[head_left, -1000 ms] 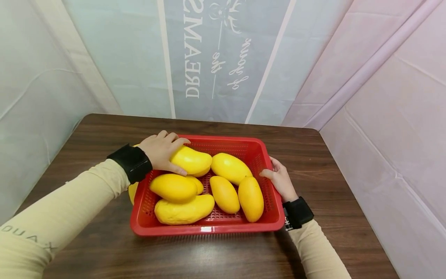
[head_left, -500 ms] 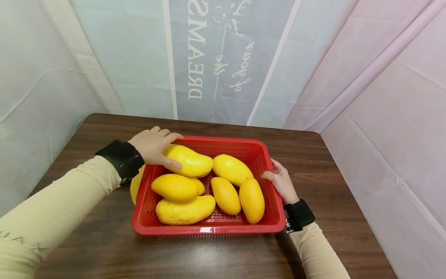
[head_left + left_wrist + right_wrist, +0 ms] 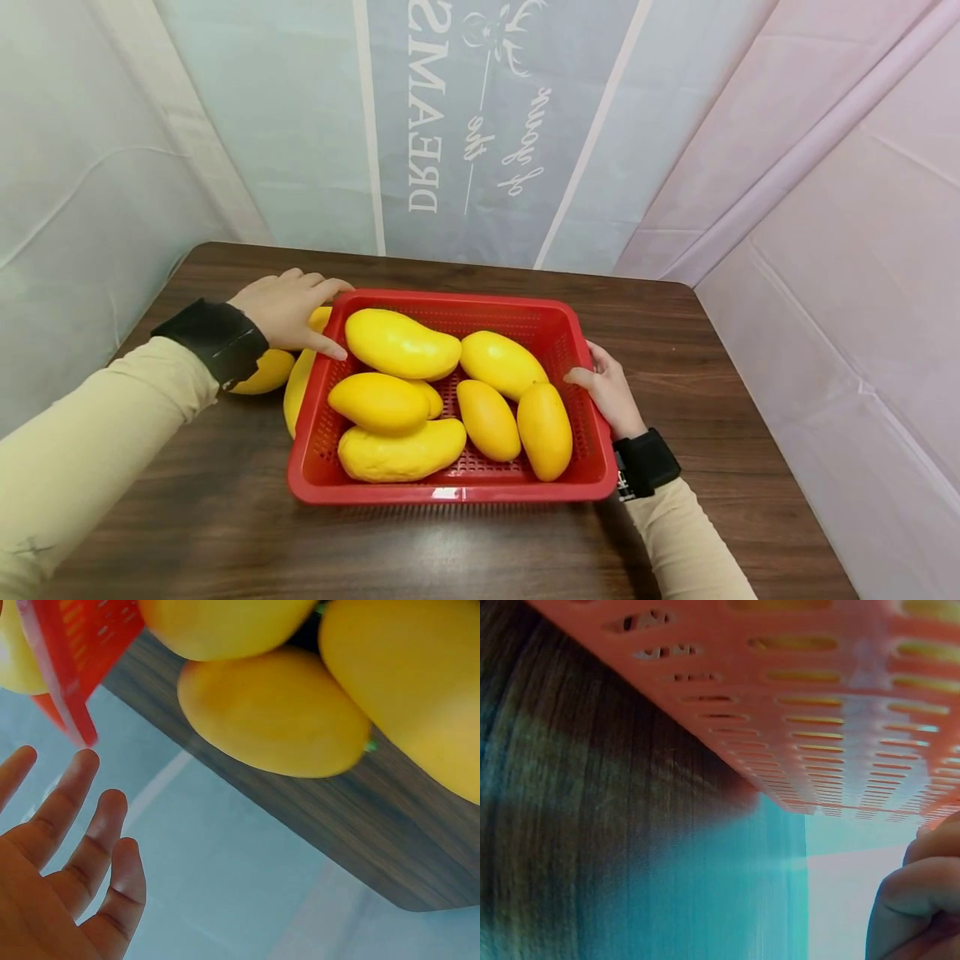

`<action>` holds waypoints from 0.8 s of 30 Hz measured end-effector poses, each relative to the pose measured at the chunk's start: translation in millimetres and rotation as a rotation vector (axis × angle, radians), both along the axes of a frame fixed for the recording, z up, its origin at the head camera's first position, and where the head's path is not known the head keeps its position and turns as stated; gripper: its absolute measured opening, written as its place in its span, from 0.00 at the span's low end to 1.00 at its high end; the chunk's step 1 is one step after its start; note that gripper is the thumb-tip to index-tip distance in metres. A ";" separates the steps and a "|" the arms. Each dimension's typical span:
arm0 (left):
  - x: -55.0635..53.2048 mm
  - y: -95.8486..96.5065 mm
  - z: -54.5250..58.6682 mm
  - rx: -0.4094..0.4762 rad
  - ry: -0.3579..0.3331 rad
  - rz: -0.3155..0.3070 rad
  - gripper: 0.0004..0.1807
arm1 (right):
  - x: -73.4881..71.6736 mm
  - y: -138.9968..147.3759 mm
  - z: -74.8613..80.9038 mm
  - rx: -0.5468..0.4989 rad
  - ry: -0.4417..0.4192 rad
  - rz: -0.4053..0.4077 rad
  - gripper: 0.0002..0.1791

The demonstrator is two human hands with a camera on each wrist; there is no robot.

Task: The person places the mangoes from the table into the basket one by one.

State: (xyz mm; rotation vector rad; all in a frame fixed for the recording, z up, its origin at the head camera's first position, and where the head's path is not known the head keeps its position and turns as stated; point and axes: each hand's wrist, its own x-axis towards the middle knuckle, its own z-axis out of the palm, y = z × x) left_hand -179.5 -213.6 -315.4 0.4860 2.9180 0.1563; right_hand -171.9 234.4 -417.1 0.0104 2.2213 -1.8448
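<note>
A red perforated plastic basket [image 3: 517, 493] with several yellow mangoes inside sits in the middle of the head view. My left hand [image 3: 288, 308], fingers spread and holding nothing, hovers by the basket's upper left corner. Closest to its thumb, inside the basket, lies a large mango [image 3: 402, 343]. In the left wrist view the hand's fingers [image 3: 120, 889] are apart from a mango [image 3: 270, 720] on the table. My right hand [image 3: 611, 396] grips the basket's right rim, thumb over the inside. The right wrist view shows its curled fingers [image 3: 922, 892] beside the slotted wall.
More mangoes, one of them a partly covered mango [image 3: 267, 372], lie on the dark wooden table [image 3: 420, 550] left of the basket. A printed curtain [image 3: 300, 125] hangs behind the table's far edge, with pale sheets at both sides.
My left hand has let go of the large mango inside the basket and moved left past the rim, uncovering mangoes on the table. The right hand keeps its hold.
</note>
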 end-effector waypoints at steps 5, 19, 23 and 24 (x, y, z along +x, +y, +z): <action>3.3 -9.2 0.7 -0.002 -0.010 0.021 0.53 | -0.3 0.6 -0.1 0.004 0.001 0.002 0.34; 15.3 -34.3 -2.9 -0.058 -0.017 0.054 0.63 | 0.7 -0.2 -0.6 -0.012 0.005 0.007 0.34; 19.4 -42.7 -9.5 -0.068 -0.009 0.052 0.62 | 0.9 -0.8 -0.4 -0.014 0.007 0.008 0.34; 20.8 -45.0 -10.9 -0.071 -0.005 0.052 0.62 | 0.7 -1.0 -0.7 -0.016 0.010 0.009 0.34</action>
